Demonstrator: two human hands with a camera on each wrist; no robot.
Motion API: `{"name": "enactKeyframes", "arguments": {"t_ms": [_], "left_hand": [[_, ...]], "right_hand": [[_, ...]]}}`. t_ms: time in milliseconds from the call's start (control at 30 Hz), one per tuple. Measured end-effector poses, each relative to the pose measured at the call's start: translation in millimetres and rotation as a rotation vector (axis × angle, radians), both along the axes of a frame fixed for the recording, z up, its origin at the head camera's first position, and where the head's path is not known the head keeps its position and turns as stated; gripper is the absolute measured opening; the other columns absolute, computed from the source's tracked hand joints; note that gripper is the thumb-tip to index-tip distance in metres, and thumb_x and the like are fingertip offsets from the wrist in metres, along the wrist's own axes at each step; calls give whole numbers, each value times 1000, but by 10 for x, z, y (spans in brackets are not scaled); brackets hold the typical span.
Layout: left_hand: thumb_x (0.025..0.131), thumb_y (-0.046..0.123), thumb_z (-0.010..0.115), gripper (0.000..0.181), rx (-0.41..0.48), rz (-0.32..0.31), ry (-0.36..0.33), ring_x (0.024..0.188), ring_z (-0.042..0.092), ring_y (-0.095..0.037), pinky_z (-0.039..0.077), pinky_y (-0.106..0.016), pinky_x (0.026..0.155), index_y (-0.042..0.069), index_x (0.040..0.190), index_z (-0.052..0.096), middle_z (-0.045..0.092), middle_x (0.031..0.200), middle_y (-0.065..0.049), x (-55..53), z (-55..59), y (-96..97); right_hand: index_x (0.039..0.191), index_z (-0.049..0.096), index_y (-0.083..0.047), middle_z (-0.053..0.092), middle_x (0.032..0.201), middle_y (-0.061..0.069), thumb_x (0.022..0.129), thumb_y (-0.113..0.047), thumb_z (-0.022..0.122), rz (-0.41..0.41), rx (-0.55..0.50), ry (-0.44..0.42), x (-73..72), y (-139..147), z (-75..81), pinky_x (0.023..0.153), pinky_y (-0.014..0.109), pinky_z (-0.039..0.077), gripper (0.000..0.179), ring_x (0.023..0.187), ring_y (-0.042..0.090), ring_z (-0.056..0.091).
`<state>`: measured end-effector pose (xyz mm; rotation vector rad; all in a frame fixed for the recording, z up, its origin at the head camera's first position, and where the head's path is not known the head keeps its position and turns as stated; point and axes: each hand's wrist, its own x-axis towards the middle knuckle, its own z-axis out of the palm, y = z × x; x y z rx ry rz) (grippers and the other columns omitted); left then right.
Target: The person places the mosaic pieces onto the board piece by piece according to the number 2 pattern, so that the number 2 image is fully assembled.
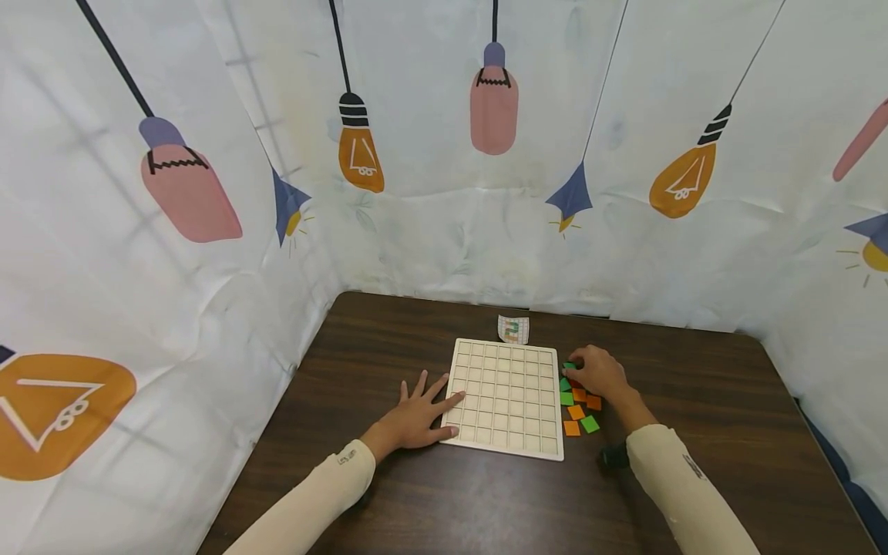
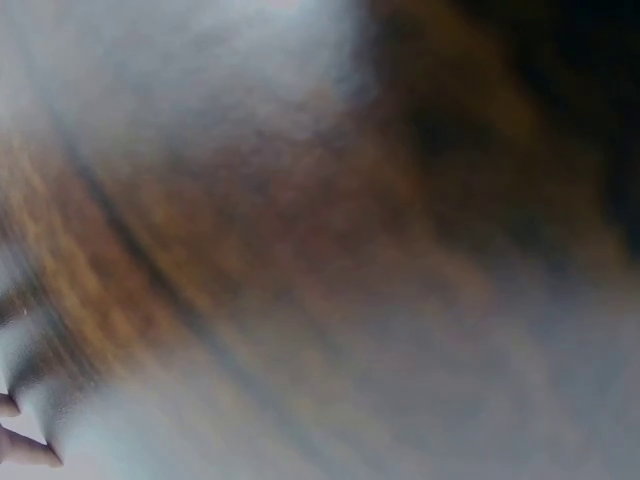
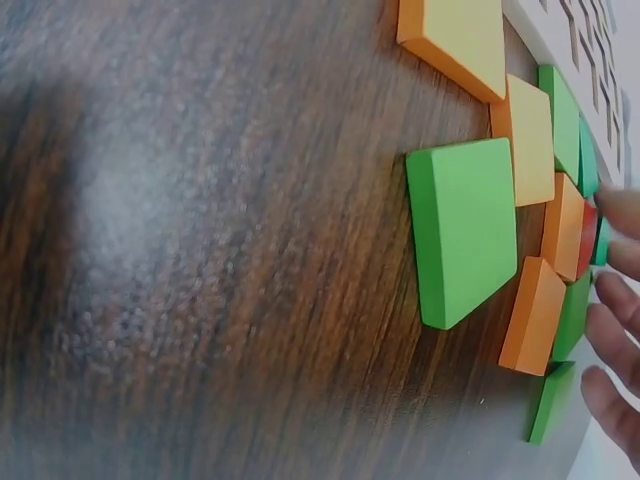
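A pale wooden grid board (image 1: 506,397) lies on the dark table. My left hand (image 1: 416,416) rests at the board's left edge with fingers spread, the thumb and index finger over its rim. Only a few fingertips (image 2: 30,450) show in the blurred left wrist view. To the right of the board, my right hand (image 1: 602,374) reaches over a cluster of small tiles, thumb and index finger pinching a green tile (image 1: 569,365). Near it lie a green tile (image 3: 465,235), an orange tile (image 3: 530,315) and a red tile (image 3: 587,240), which the fingers partly hide in the head view.
A small paper card (image 1: 513,330) with a coloured grid pattern lies beyond the board's far edge. Several loose orange and green tiles, such as the nearest orange tile (image 1: 572,428), sit along the board's right side. A printed white cloth (image 1: 430,247) hangs behind the table (image 1: 694,401).
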<state>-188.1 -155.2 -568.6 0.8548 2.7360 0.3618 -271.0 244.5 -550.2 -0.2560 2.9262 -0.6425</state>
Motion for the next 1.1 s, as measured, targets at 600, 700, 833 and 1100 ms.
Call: {"name": "enactKeyframes", "arguments": {"t_ms": [600,700,833,1100], "left_hand": [[99,66,43,70,-2,-9,11,149,5,-57,14,-84,105,36,160,27,13,169,-12,-4,-7,-3],[99,67,43,70,-7,-11,13,150,5,-57,15,-84,104,36,160,27,12,169,-12,-3,-9,-4],[99,68,42,70,-8,-6,12,150,5,-56,14,-83,105,37,160,27,12,169,-12,-3,-14,-4],[98,69,41,70,-12,0,10,150,4,-55,14,-83,106,38,160,26,11,169,-11,-4,-15,-7]], "right_hand": [[99,68,-4,63,94,14,96,-15,70,-1,-16,33,-3,-15,-57,62,38,49,13,75,23,57],[103,68,-2,64,93,15,96,-14,70,-5,-33,46,20,-16,-63,62,39,50,14,76,24,58],[112,68,0,65,101,18,95,-16,71,-21,-33,54,37,-2,-50,70,46,53,24,84,28,62],[108,70,-1,69,102,17,93,-29,74,-42,20,17,43,34,9,63,42,52,31,79,25,63]]}}
